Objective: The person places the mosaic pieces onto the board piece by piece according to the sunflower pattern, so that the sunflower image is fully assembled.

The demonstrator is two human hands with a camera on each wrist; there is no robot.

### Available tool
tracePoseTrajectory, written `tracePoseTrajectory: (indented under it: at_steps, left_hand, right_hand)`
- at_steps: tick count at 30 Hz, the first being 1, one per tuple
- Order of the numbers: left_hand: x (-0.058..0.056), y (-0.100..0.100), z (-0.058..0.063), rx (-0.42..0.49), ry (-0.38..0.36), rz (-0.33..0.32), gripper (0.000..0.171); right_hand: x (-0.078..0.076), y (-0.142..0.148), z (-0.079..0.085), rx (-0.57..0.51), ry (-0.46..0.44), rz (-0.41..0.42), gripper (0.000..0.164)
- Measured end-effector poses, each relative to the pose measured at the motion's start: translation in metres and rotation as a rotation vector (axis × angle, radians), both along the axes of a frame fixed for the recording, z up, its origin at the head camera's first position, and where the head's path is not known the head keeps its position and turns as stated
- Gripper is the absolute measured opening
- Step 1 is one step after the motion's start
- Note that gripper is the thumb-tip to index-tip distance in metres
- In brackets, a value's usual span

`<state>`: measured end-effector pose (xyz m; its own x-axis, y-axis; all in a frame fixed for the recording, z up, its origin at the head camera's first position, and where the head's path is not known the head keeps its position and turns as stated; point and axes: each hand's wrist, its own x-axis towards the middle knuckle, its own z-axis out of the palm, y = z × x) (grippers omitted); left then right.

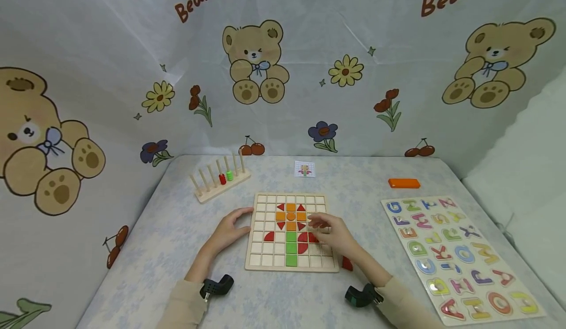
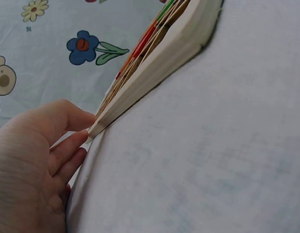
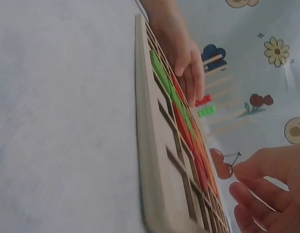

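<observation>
A wooden grid board [image 1: 261, 260] lies on the table with coloured pieces in its cells. Orange squares [image 1: 291, 206] surround an orange circle [image 1: 291, 216], with red triangles [image 1: 281, 226] at the corners. Green squares [image 1: 291, 248] run down below. Red quarter-circles [image 1: 268, 236] sit on both sides of this column. My left hand [image 1: 230, 230] touches the board's left edge with thumb and fingertips. Over the board's right half hovers my right hand [image 1: 333, 233], its fingers loosely bent; no piece shows between them in the right wrist view. It partly covers a red piece [image 1: 313, 238].
A red piece [image 1: 347, 263] lies beside the board's lower right corner, near the right forearm. Behind stand a peg rack [image 1: 221, 188] with red and green beads and a small picture card [image 1: 305, 169]. An orange box [image 1: 404, 183] and a letter puzzle board [image 1: 431, 275] are at right.
</observation>
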<state>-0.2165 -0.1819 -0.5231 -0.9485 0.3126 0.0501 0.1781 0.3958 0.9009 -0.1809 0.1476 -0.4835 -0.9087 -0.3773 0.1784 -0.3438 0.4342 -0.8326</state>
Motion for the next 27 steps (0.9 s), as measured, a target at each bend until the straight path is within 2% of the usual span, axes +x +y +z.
tracePoseTrajectory:
  at_steps: [7, 13, 17, 24, 27]
  left_hand:
    - [-0.002, 0.002, 0.000, 0.001, -0.018, 0.011, 0.052]
    - [-0.001, 0.002, 0.000, 0.002, -0.017, 0.015, 0.052]
    - [0.000, 0.002, 0.000, 0.007, -0.018, 0.014, 0.052]
    - [0.001, 0.001, 0.001, -0.001, -0.017, 0.022, 0.052]
    - [0.002, 0.001, 0.001, -0.004, -0.017, 0.026, 0.052]
  right_hand:
    - [0.018, 0.041, -0.004, 0.077, -0.027, -0.121, 0.040]
    - [0.032, 0.069, -0.015, 0.100, -0.002, -0.129, 0.044]
    - [0.037, 0.076, -0.021, 0.079, 0.009, -0.135, 0.043]
    - [0.040, 0.077, -0.022, 0.075, -0.061, -0.138, 0.044]
    - [0.040, 0.076, -0.023, 0.077, -0.038, -0.149, 0.043]
